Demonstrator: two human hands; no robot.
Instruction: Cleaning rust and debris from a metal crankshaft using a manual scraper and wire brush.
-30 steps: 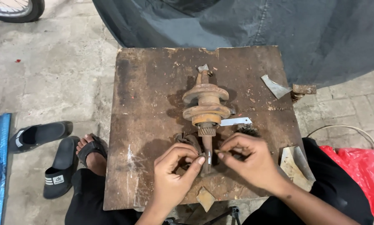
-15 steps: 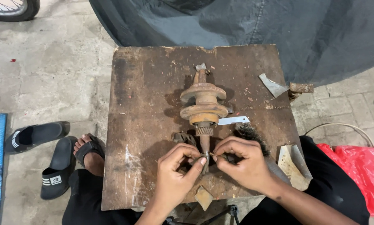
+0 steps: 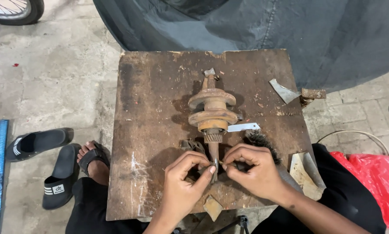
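Both sets of fingers are pinched in tight at the near tip of the rusty crankshaft [image 3: 212, 117]. The left hand [image 3: 183, 184] has thumb and forefinger closed narrow on the thin shaft end, steadying it. The right hand [image 3: 254, 173] pinches a small slim piece, perhaps a pin or key, against that same tip; it is too small to tell which.

The crankshaft lies lengthwise on the worn wooden counter [image 3: 151, 130], its two webs in the middle and its toothed section just above the fingers.

My worry is that little piece: held only by fingertips, it could slip, drop onto the counter among the rust flakes, or roll off the near edge to the floor. If the shaft rolls on its webs, the fingers could get nipped or scraped on the teeth.

Just right of the crankshaft a wire brush [image 3: 264, 143] sits behind the right hand, and a white strip [image 3: 244, 127] lies beside the lower web. Left of the counter are black sandals [image 3: 38, 143].
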